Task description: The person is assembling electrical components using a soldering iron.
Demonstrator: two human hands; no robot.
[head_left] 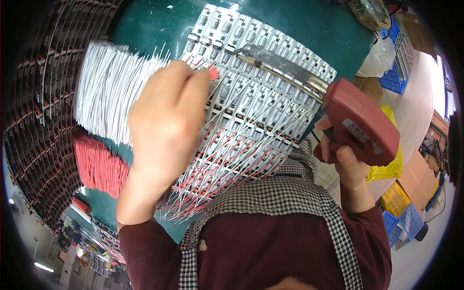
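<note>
My left hand (169,116) is closed above the left side of a panel of small circuit boards (270,50), its fingertips partly hidden. Short red wires (213,73) stick out of its grip in a bunch. My right hand (348,162) is wrapped round the handle of a dark red soldering gun (360,123). The gun's metal tip points left over the boards, near my left hand. White and red wires (232,164) run from the nearer board rows toward my body.
At the left lie a thick bundle of white wires (106,92) and a smaller bundle of red wires (99,162) on the green tabletop (145,24). A tall rack (43,106) of many boards stands beyond. Blue crates (398,79) and a yellow bag (391,162) are on the right.
</note>
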